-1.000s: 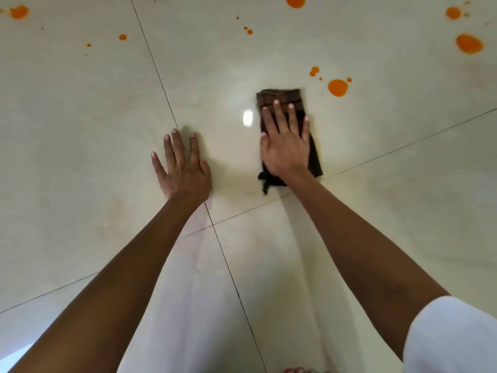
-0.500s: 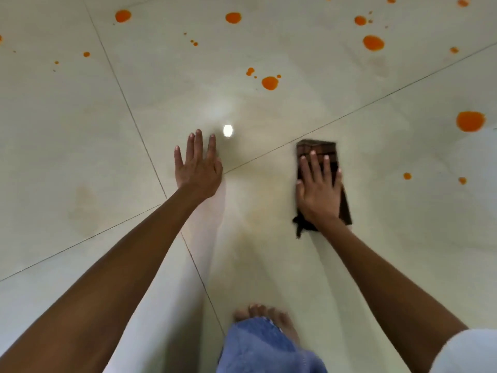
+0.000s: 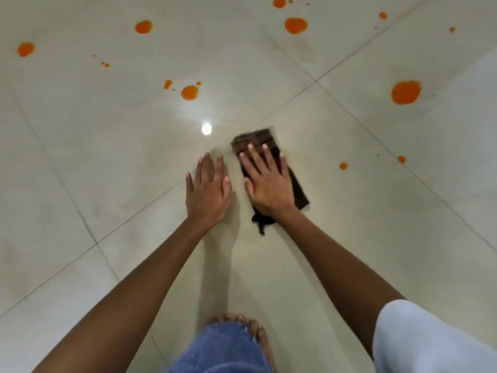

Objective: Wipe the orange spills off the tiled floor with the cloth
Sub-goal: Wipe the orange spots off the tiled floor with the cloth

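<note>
hands [image 3: 208,195] [image 3: 269,189] flat, right on cloth [image 3: 255,140], glossy tiled floor [image 3: 107,157], orange spills [image 3: 406,92]

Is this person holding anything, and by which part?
Nothing is gripped. The right hand presses flat on the middle and near end of the dark brown folded cloth; the left hand rests open on the pale tiled floor.

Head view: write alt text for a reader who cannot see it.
A person's right hand presses a folded dark brown cloth flat on a pale tiled floor, the left hand open beside it. Orange spills dot the floor ahead and to the right, none touching the cloth.
</note>
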